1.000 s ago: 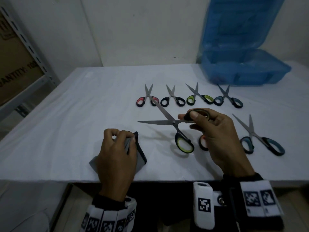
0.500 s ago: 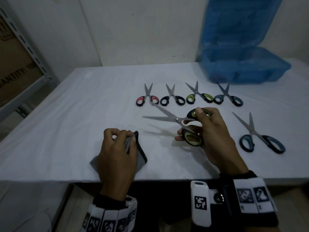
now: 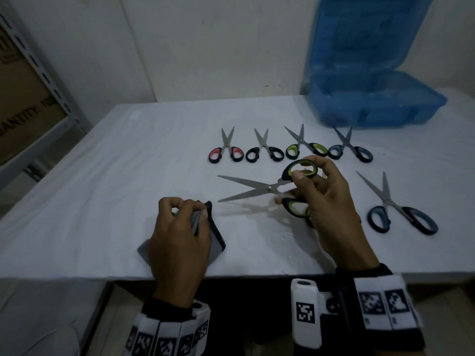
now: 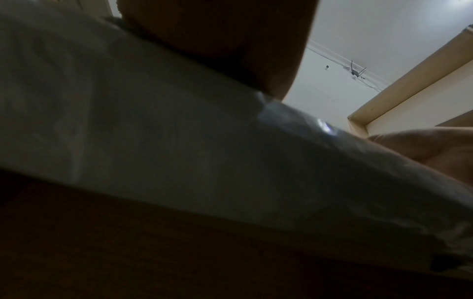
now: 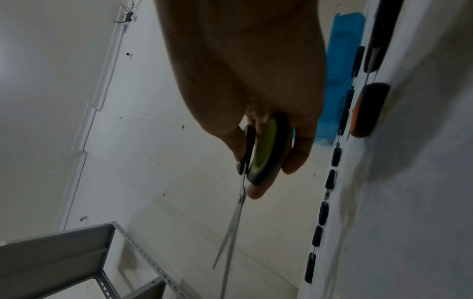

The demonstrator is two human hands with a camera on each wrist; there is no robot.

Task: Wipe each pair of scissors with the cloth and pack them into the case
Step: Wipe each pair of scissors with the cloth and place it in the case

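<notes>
The right hand (image 3: 326,201) is holding the large green-handled scissors (image 3: 270,187) above the surface (image 3: 102,176), fingers (image 3: 299,176) curling through and around the two loops, blades parted in a narrow V and pointing left. The left hand (image 3: 180,232) is resting near the near edge, its fingers bunching the grey cloth (image 3: 214,240) in a pinch. The blue case (image 3: 372,98) is standing open at the far right, lid up, well apart from both hands.

The step in hand looks like bringing blade and cloth together for the first wipe. To do it well, the cloth should probably be folded over one blade and drawn from pivot toward tip, fingers staying on the flat rather than the edge; then the blades closed before packing. The open points are the risk as the hands are closing in on each other.

The blades are thin, tapering, dull steel; the handles are black ovals with soft-looking green lining. The cloth is appearing thick, with a darker bound edge. The surface is covered by a wrinkled white sheet. The case is translucent moulded plastic.

Four small scissors (image 3: 262,147) are lying in a far row, and teal-handled scissors (image 3: 401,209) are lying at right. An orange-lined handle (image 5: 368,109) is lying under the right hand.
</notes>
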